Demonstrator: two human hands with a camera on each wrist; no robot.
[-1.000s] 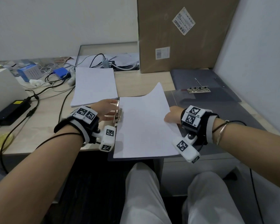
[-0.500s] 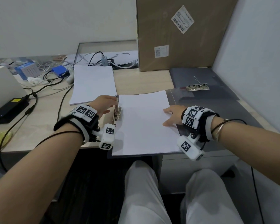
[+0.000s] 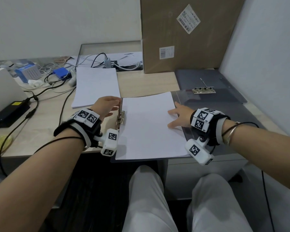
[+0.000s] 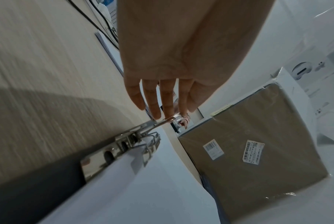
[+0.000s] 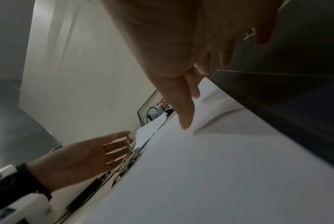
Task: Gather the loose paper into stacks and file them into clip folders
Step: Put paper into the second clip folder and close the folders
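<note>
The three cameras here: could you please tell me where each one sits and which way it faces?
Head view: worn on the head, looking forward and down at the desk; shows both forearms, left hand, right hand and the lap.
Left wrist view: under the left wrist, looking along the fingers to the clip lever.
Right wrist view: under the right wrist, looking across the paper; both hands show.
Shared: all see the paper, the clip and the left hand.
</note>
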